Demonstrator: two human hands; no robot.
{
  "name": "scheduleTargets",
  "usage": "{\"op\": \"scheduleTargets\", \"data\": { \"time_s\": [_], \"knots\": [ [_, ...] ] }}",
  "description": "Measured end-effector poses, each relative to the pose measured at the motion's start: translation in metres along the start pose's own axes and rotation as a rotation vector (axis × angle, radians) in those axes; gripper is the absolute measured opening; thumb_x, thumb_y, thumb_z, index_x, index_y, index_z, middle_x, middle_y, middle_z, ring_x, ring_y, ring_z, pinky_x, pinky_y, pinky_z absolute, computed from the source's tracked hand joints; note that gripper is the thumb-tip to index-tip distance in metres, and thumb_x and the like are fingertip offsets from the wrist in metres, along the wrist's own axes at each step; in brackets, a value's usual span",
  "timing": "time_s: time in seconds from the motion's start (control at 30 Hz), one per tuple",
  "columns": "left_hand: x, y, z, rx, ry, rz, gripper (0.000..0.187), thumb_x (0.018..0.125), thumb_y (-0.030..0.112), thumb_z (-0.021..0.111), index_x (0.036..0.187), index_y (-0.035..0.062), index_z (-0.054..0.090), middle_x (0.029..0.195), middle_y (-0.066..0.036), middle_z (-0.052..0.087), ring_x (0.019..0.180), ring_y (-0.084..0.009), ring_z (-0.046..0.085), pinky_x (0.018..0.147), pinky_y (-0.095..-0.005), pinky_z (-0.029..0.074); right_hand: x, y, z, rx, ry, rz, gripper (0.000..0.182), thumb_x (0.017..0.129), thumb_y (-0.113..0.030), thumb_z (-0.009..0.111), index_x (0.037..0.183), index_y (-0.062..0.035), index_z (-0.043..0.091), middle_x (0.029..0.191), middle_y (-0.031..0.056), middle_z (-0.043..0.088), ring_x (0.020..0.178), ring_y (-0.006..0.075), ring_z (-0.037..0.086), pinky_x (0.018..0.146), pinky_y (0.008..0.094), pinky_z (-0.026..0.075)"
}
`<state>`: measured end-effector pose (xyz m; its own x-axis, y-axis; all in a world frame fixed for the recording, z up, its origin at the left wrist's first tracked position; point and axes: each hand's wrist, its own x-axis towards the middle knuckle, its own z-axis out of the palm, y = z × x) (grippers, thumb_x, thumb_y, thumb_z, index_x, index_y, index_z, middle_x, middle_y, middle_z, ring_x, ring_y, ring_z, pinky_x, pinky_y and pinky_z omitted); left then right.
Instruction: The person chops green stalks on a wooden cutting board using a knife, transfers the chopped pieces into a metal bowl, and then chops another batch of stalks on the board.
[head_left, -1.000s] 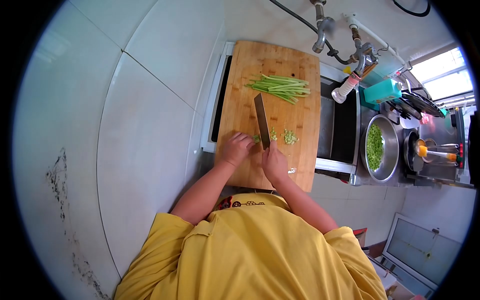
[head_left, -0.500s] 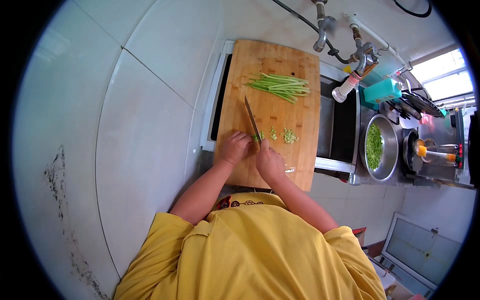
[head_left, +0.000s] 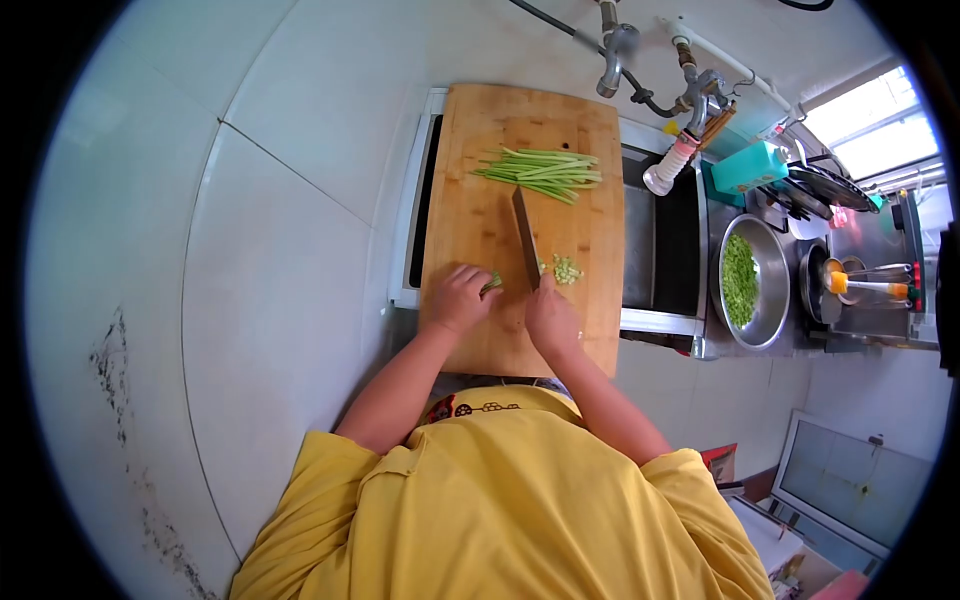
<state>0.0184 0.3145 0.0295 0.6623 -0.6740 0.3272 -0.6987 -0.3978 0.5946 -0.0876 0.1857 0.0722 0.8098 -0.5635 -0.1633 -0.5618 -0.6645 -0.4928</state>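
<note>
My right hand (head_left: 552, 317) is closed round the handle of a knife (head_left: 525, 236), whose blade points away from me over the wooden cutting board (head_left: 470, 120). Right beside the blade lies a small pile of chopped green pieces (head_left: 567, 270). To the left, my left hand (head_left: 461, 299) has its fingers curled on a short bunch of green stalks (head_left: 491, 283), most of it hidden under the hand. Farther up the board rests a bundle of long green stalks (head_left: 540, 174), untouched by either hand.
Right of the board is a sink (head_left: 640, 240), with taps (head_left: 695, 95) above it. A steel bowl (head_left: 781, 283) holding chopped greens (head_left: 740, 278) stands beyond, near a turquoise bottle (head_left: 750, 168) and pans. A tiled wall (head_left: 290, 260) borders the left side.
The knife has shifted right, away from my left hand, and its blade now lies beside the chopped pieces, pushing the small heaps together. My left hand stays on the stalks.
</note>
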Motion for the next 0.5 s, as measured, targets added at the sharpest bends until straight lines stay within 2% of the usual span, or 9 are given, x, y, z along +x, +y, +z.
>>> {"op": "scheduleTargets", "data": {
  "time_s": [0.07, 0.27, 0.33, 0.4, 0.5],
  "knots": [
    [0.0, 0.001, -0.002, -0.023, 0.019, 0.009, 0.021, 0.067, 0.012, 0.074, 0.086, 0.007, 0.066, 0.091, -0.006, 0.066, 0.087, -0.0253, 0.061, 0.077, -0.0349, 0.051, 0.001, 0.01, -0.009, -0.012, -0.001, 0.03, 0.019, 0.088, -0.014, 0.048, 0.1, -0.001, 0.043, 0.072, 0.0259, 0.061, 0.067, 0.0443, 0.06, 0.06, 0.0529, 0.047],
    [-0.003, 0.005, -0.01, 0.014, 0.001, 0.01, 0.031, 0.066, 0.007, 0.074, 0.095, 0.007, 0.064, 0.096, -0.007, 0.064, 0.092, -0.0267, 0.059, 0.081, -0.0355, 0.05, -0.002, 0.028, -0.013, -0.081, 0.071, 0.044, 0.022, 0.086, -0.015, 0.049, 0.104, -0.0025, 0.044, 0.074, 0.0224, 0.062, 0.064, 0.0411, 0.061, 0.057, 0.0506, 0.048],
    [-0.005, 0.003, -0.009, 0.024, 0.008, 0.015, 0.03, 0.066, 0.006, 0.074, 0.094, 0.0067, 0.064, 0.096, -0.008, 0.064, 0.092, -0.0268, 0.059, 0.08, -0.0354, 0.05, -0.005, 0.025, -0.013, -0.067, 0.1, 0.037, 0.02, 0.086, -0.015, 0.049, 0.102, -0.0032, 0.044, 0.075, 0.0223, 0.063, 0.065, 0.0413, 0.061, 0.057, 0.0506, 0.048],
    [-0.006, 0.002, -0.007, 0.034, 0.012, 0.019, 0.03, 0.066, 0.005, 0.074, 0.094, 0.0064, 0.064, 0.095, -0.008, 0.064, 0.092, -0.0269, 0.059, 0.08, -0.0354, 0.05, -0.008, 0.02, -0.011, -0.034, 0.009, -0.031, 0.017, 0.087, -0.016, 0.048, 0.099, -0.0043, 0.044, 0.076, 0.0223, 0.063, 0.064, 0.0413, 0.061, 0.059, 0.0508, 0.048],
    [-0.007, 0.0, -0.005, 0.08, -0.046, -0.011, 0.024, 0.07, 0.007, 0.071, 0.092, 0.0062, 0.063, 0.096, -0.007, 0.063, 0.093, -0.0253, 0.058, 0.081, -0.0346, 0.049, -0.013, 0.008, -0.006, -0.004, -0.005, -0.089, 0.013, 0.087, -0.014, 0.048, 0.094, -0.004, 0.043, 0.072, 0.0226, 0.061, 0.063, 0.042, 0.06, 0.058, 0.0509, 0.047]
  ]
}}
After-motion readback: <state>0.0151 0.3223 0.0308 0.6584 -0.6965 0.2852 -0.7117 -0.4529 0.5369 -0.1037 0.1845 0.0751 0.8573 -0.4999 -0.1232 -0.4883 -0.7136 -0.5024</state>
